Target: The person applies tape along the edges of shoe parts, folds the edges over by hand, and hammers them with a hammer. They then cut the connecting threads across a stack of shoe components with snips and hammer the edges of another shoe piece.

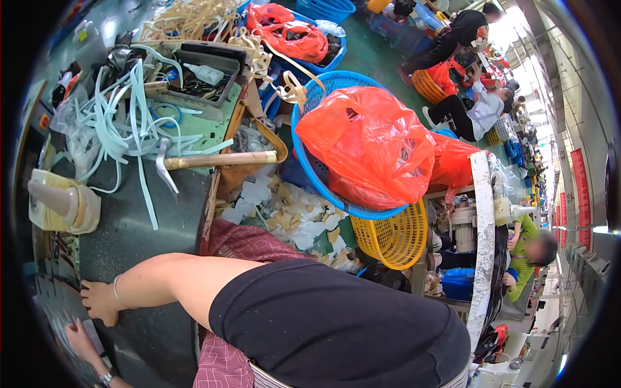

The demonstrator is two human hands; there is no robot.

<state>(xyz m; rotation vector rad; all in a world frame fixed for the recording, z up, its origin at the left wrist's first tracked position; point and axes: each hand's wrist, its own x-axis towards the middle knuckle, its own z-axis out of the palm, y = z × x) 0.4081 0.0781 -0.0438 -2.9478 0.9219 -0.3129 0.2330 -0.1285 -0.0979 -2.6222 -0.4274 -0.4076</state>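
My left hand (101,302), with a bracelet at its wrist, is at the left edge of the view. Its fingers are apart and pressed down on the dark worktop (149,239). Close below it is my right hand (80,340), which wears a wristwatch (105,376). The right fingers look closed, but I cannot make out what they hold. Beside both hands are a pale flat piece (94,337) and thin light strips (58,318), blurred at the rim of the lens.
A hammer (220,160), pale green strips (132,123), a toolbox (213,74) and a plastic container (65,202) lie on the worktop. Beyond are a blue basket (304,149) with a red bag (369,142), a yellow basket (394,239), scraps (291,213) and several people.
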